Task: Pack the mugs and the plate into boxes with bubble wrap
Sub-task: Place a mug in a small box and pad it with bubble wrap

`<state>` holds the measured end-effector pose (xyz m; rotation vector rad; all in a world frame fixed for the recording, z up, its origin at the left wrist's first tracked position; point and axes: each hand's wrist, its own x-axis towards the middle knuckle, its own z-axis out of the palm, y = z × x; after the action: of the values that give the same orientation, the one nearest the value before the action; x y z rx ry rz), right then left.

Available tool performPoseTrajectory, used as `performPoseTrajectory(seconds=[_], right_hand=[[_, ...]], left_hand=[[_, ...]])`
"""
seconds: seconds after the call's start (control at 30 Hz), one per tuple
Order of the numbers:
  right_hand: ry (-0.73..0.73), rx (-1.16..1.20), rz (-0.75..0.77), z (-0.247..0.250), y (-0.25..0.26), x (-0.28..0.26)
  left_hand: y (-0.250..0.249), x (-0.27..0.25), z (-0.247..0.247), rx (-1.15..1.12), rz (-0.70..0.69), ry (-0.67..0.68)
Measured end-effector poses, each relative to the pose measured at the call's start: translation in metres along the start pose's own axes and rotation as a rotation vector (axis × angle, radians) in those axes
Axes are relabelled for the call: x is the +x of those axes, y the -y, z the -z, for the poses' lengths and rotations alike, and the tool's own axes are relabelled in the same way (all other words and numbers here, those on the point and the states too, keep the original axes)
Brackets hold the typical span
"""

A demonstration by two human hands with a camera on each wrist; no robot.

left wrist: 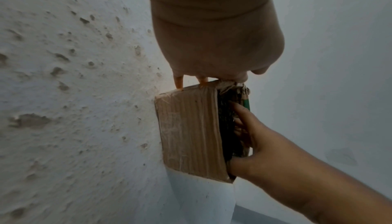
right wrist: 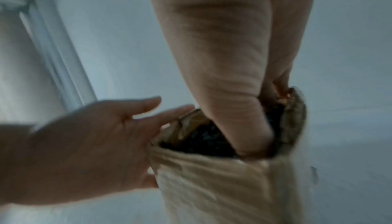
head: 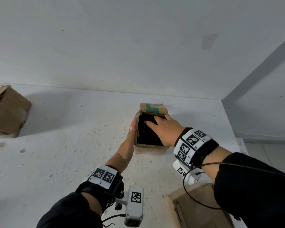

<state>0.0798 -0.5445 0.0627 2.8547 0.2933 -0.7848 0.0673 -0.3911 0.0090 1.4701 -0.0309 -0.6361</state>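
Observation:
A small cardboard box (head: 149, 149) stands open in the middle of the white table, its back flap with green tape raised. Dark bubble wrap (head: 146, 135) fills it; whatever it wraps is hidden. My left hand (head: 132, 130) lies flat with straight fingers against the box's left wall. My right hand (head: 163, 129) reaches in from the right and presses spread fingers down on the dark wrap. In the left wrist view the box (left wrist: 188, 135) shows its side, with the right hand (left wrist: 265, 143) at its mouth. The right wrist view is blurred: the right hand (right wrist: 222, 76) is inside the box (right wrist: 212, 185), the left hand (right wrist: 95, 135) beside it.
A larger cardboard box (head: 7, 111) sits at the far left of the pitted white table (head: 72, 145). Another cardboard box (head: 199, 209) lies at the near right under my right forearm. A wall rises behind the table, whose right edge (head: 232, 129) drops to a tiled floor.

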Motion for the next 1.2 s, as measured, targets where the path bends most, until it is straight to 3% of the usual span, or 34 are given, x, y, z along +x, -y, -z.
performPoseTrajectory(seconds=[0.1,0.27,0.37,0.47,0.53,0.57,0.63,0.7,0.8,0.87,0.97,1.1,1.2], right_hand=[[-0.045,-0.028,-0.012,-0.011,0.002,-0.001],[-0.054,0.120,-0.007,-0.025,-0.009,0.005],[-0.075,0.245,0.057,-0.017,-0.022,0.009],[-0.340,0.479,0.089,-0.008,-0.036,0.010],[-0.551,0.632,-0.043,-0.007,-0.045,0.015],[-0.587,0.715,-0.144,-0.007,-0.050,0.019],[-0.446,0.950,-0.328,-0.009,-0.058,0.028],[-0.245,1.287,-0.404,-0.012,-0.062,0.036],[-0.307,1.773,-0.417,-0.012,-0.067,0.037],[-0.342,1.766,-0.413,-0.013,-0.070,0.032],[-0.366,1.563,-0.340,-0.014,-0.070,0.016],[-0.458,1.377,-0.149,-0.023,-0.065,-0.002],[-0.417,1.235,-0.011,-0.039,-0.062,-0.009]], left_hand=[[0.004,0.003,0.002,0.002,-0.008,-0.013],[0.003,0.004,0.000,0.044,0.023,-0.001],[-0.001,0.002,0.000,0.083,-0.034,0.006],[-0.006,0.005,0.005,0.110,-0.056,-0.047],[-0.013,0.013,0.009,0.128,-0.045,-0.134],[-0.016,0.018,0.011,0.135,-0.042,-0.170],[-0.025,0.030,0.014,0.132,-0.032,-0.203],[-0.035,0.042,0.015,0.125,-0.021,-0.177],[-0.051,0.051,0.013,0.064,-0.018,-0.126],[-0.056,0.053,0.013,0.010,-0.033,-0.135],[-0.057,0.051,0.015,-0.032,-0.044,-0.175],[-0.051,0.040,0.018,0.008,-0.025,-0.139],[-0.042,0.034,0.019,0.119,-0.015,-0.085]])
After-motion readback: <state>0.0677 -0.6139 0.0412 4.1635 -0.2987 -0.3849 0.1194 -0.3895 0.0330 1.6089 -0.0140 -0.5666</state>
